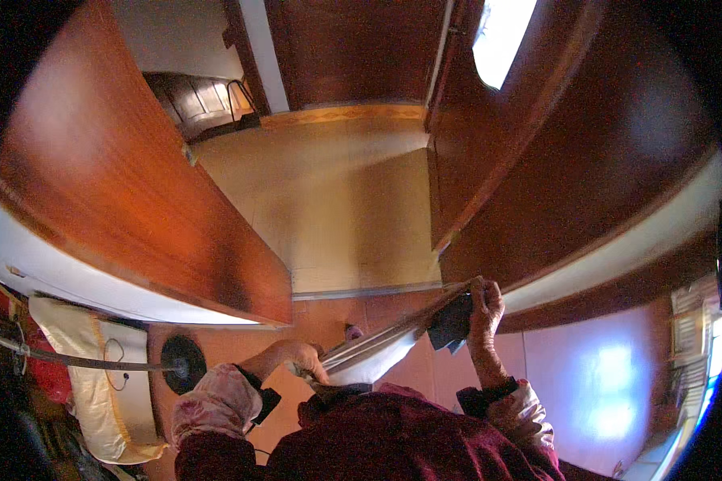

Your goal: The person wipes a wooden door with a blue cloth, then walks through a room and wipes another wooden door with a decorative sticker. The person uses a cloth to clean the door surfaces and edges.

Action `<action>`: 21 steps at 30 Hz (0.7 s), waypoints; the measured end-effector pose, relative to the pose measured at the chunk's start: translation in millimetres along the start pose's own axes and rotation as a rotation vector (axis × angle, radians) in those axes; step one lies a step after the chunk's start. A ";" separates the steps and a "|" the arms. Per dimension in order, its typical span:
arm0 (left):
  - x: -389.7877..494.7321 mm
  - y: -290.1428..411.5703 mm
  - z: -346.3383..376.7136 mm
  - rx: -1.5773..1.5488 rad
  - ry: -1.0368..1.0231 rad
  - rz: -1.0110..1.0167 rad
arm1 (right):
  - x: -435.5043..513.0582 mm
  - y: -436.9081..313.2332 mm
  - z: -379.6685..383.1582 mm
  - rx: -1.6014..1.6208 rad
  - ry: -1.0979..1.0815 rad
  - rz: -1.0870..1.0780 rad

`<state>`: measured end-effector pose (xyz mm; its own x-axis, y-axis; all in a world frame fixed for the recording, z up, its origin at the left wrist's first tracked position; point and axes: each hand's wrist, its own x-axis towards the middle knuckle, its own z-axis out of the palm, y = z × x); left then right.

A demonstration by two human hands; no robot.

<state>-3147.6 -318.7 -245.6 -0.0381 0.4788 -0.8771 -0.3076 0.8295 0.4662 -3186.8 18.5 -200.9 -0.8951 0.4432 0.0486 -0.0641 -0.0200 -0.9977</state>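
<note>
A piece of cloth or garment (pixel 376 358), white and brownish with a dark part (pixel 449 323), is stretched slantwise in front of my body. My left hand (pixel 305 359) grips its lower left end near my waist. The upper right end is pinched in my right hand (pixel 487 300), which is raised a little higher and farther forward. The dark part hangs just beside the right fingers. Some of the cloth's lower edge is hidden by my clothing, so its exact kind cannot be told.
Open wooden doors stand at left (pixel 216 240) and right (pixel 553 180), with a doorway threshold (pixel 367 291) between them. A round black stand base (pixel 183 364) with a metal pole and a pale sack (pixel 90 373) are at lower left. Beyond the threshold is another dark door (pixel 355 54).
</note>
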 end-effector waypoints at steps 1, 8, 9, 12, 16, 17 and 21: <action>2.8 4.2 -16.2 0.034 0.040 0.004 | 14.1 0.0 10.5 -0.074 -0.027 0.001; 10.3 11.3 -150.1 -0.267 0.407 0.318 | 117.8 2.8 86.8 -0.302 0.031 -0.066; 11.0 14.1 -167.3 -0.405 0.474 0.401 | 133.5 3.4 94.1 -0.228 0.056 -0.032; 9.8 18.5 -207.6 -0.206 0.902 0.618 | 162.7 3.4 120.8 -0.211 0.023 0.001; 12.4 32.7 -265.4 -0.717 0.761 0.396 | 187.8 8.9 157.2 -0.217 -0.105 0.032; 11.7 33.6 -281.8 -0.555 0.791 0.507 | 204.4 16.0 167.5 -0.233 -0.150 0.006; -1.4 24.3 -357.5 0.089 0.676 0.358 | 267.0 53.3 215.6 -0.293 -0.108 -0.030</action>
<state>-3494.9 -402.0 -274.4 -0.7024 0.4668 -0.5374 -0.0901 0.6905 0.7177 -3524.3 -57.4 -231.1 -0.9376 0.3411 0.0674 0.0245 0.2583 -0.9657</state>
